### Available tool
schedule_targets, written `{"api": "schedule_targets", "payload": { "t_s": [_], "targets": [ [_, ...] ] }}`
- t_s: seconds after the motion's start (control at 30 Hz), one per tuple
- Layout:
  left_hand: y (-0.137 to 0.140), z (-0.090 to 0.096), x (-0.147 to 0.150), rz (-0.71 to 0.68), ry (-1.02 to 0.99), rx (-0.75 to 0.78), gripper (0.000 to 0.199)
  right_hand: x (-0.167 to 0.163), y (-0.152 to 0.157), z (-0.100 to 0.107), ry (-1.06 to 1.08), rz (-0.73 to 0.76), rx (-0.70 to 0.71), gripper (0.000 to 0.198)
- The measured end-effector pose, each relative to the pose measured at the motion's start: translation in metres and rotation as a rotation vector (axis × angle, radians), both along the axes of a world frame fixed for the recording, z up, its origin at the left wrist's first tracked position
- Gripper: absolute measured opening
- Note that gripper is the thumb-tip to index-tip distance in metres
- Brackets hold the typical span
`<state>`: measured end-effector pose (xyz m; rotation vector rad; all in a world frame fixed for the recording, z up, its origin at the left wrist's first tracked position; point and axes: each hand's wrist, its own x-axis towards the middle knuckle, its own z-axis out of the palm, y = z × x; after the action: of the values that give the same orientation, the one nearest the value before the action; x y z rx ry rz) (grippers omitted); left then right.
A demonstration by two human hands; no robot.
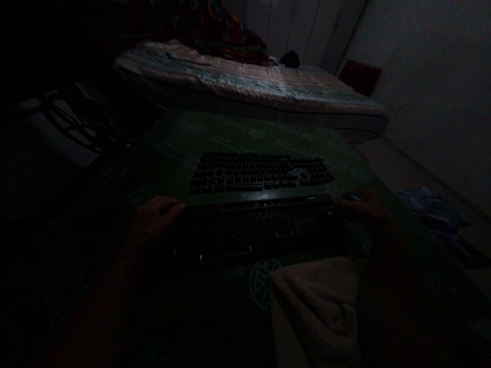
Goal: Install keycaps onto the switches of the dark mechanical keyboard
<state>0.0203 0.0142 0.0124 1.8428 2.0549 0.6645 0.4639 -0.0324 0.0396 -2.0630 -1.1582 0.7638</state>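
Keyboard [245, 225] is lying btwn both hands, w/ green table [169, 168] showing under & around it. L hand [157, 214] is resting at keyboard's L end, R hand [362, 205] at its R end; v. dark, so can't tell if either's fingers are clamping it. Loose keys [245, 167] are lying in rows just beyond keyboard, tan cloth [318, 301] is bunching on its near side, twd R, & bed [249, 82] is standing well past it.
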Motion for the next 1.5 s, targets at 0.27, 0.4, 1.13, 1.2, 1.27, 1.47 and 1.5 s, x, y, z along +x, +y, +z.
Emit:
{"api": "schedule_targets", "payload": {
  "t_s": [0.27,0.4,1.13,1.2,1.27,1.47,1.5],
  "targets": [
    [-0.002,0.004,0.004,0.07,-0.081,-0.08,0.042,-0.01,-0.003,0.009,-0.033,0.014,0.042,0.007],
    [-0.002,0.002,0.002,0.049,-0.09,-0.058,0.04,-0.01,-0.002,0.011,-0.022,-0.024,0.022,0.005],
    [0.001,0.002,0.001,0.047,-0.085,-0.051,0.041,-0.018,0.002,0.008,-0.078,-0.118,0.041,0.008],
    [0.001,0.001,0.001,0.04,-0.074,-0.063,0.043,-0.015,0.001,0.008,-0.1,-0.18,0.021,0.009],
    [0.001,0.0,0.001,0.045,-0.069,-0.069,0.044,-0.014,0.0,0.01,-0.06,-0.175,0.046,0.011],
    [0.001,-0.001,0.002,0.066,-0.095,-0.058,0.042,-0.042,0.0,0.011,0.159,0.085,0.11,0.021],
    [0.001,0.0,0.002,0.068,-0.096,-0.057,0.041,-0.046,0.0,0.01,0.165,0.115,0.093,0.02]
  ]
}}
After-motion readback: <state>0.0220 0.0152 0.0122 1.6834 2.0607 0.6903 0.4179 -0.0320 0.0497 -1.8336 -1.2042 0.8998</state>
